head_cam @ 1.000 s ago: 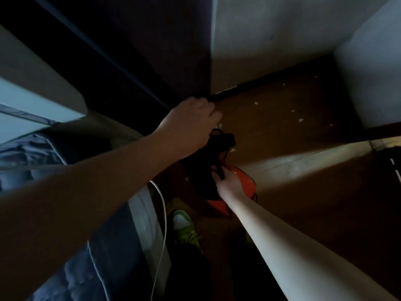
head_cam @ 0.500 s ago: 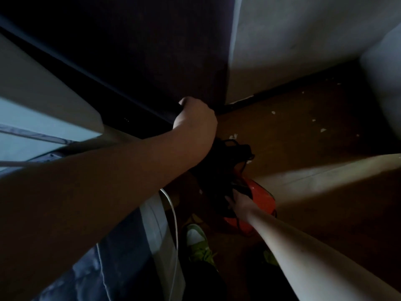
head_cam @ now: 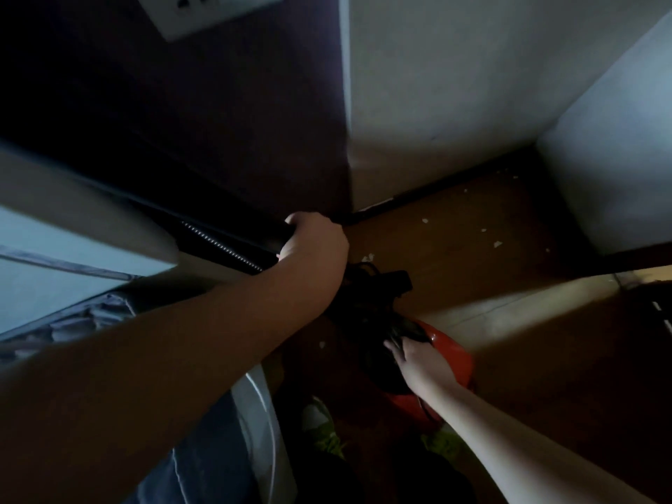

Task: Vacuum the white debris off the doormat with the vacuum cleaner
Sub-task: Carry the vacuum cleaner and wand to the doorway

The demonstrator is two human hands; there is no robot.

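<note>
The vacuum cleaner (head_cam: 452,352) has a red body with a black top and stands on the floor near the middle. My right hand (head_cam: 418,361) grips its black top, where dark cord is bunched. My left hand (head_cam: 314,245) is closed around the black ribbed hose (head_cam: 225,249), which runs up and left from my fist. Beyond the vacuum lies the brown doormat (head_cam: 454,256) in the wall corner. Small white debris bits (head_cam: 497,244) are scattered on the mat, one piece (head_cam: 368,257) close to my left hand.
The room is dim. A white wall corner (head_cam: 418,103) and a pale cabinet side (head_cam: 618,140) close in the mat. Grey bedding (head_cam: 91,314) lies at left, with a white cable (head_cam: 263,398) hanging. My green shoes (head_cam: 327,431) stand below. A socket plate (head_cam: 218,12) is above.
My left hand has lifted slightly and the ribbed hose now shows to the left of my fist. My right hand stays on the vacuum's black top. The view has tilted up.
</note>
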